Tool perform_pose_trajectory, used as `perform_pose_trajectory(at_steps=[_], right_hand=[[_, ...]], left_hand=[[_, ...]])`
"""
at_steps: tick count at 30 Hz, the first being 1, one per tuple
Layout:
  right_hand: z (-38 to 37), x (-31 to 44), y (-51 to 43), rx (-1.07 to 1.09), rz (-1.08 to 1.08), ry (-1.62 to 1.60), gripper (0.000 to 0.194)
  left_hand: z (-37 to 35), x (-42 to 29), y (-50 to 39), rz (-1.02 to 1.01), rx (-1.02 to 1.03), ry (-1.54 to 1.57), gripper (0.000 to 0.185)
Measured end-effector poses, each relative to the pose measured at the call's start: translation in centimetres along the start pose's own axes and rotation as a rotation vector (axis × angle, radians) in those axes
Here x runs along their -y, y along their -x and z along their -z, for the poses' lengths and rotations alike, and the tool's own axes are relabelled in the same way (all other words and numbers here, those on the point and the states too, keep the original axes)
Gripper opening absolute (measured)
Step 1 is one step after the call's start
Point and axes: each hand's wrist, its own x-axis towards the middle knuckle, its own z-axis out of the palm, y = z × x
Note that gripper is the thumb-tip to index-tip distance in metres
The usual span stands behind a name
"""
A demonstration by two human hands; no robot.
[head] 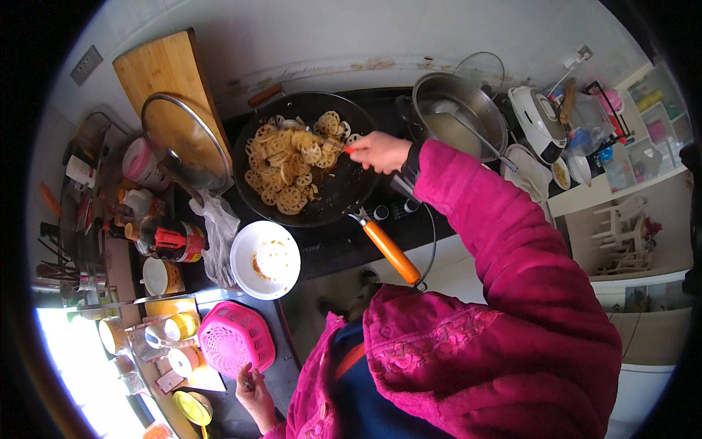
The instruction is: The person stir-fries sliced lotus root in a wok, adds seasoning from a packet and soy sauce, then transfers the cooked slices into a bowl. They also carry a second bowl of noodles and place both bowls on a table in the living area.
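My right hand (378,153) grips the red handle of a spatula (335,145) over a black wok (345,192). The spatula's far end is among the browned lotus root slices (279,164), heaped mostly on the wok's left side. An orange handle (390,249) sticks out from the wok towards me. At the lower left, my left hand (255,392) is beside a pink plastic basket (237,337), with its fingers partly curled near the rim. Something greyish shows between those fingers, too unclear to name. A white bowl (241,258) with reddish-brown residue sits just left of the wok.
Right of the wok stands a steel pot (491,120) with a ladle in cloudy liquid, then a white rice cooker (540,123). A glass lid (189,142) leans against a wooden cutting board (159,71). Sauce bottles (170,238) and a plastic bag (219,230) crowd the left.
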Motion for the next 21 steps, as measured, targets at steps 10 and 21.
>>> perform_pose_trajectory(at_steps=[10, 21], right_hand=[[-2.8, -0.1, 12.8, 0.129, 0.395, 0.230, 0.030], [-1.3, 0.0, 5.6, -0.375, 0.416, 0.560, 0.025]], left_hand=[[-1.3, -0.6, -0.7, -0.074, 0.019, -0.009, 0.014], [-1.3, -0.1, -1.0, -0.061, 0.027, -0.054, 0.012]])
